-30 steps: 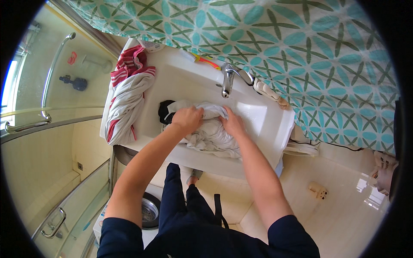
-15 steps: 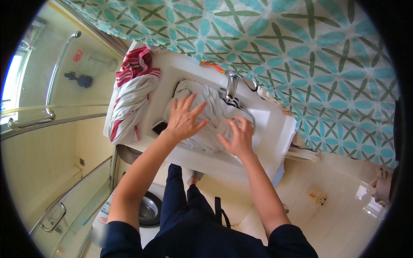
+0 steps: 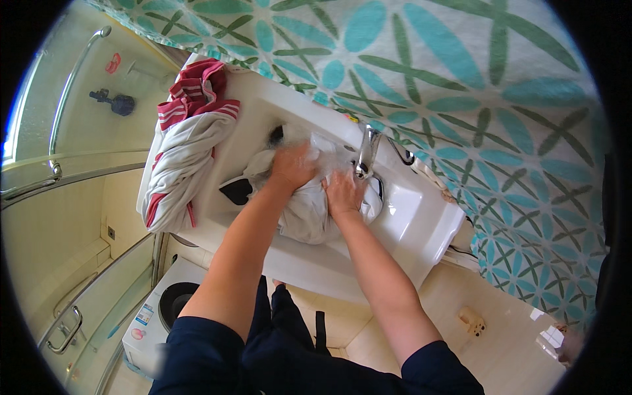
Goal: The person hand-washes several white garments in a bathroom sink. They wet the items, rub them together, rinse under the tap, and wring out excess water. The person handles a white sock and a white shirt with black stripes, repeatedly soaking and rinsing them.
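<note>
A wet white garment with black patches is bunched in the white sink. My left hand is pushed into its left part, the fingers blurred by motion and splashing water. Beside it, below the faucet, my right hand presses into the cloth with fingers bent into the folds. Their tips are hidden. A black patch of the garment lies against the sink's left inner wall. The chrome faucet stands just beyond my right hand.
A twisted white and red garment lies over the sink's left rim. A patterned curtain hangs along the far side. A front-loading washing machine stands below at the left, near a glass shower enclosure with metal handles.
Both hands went from hovering spread above the garment down into it. Water now splashes around the left hand, and the cloth is more bunched. The view has shifted slightly.
</note>
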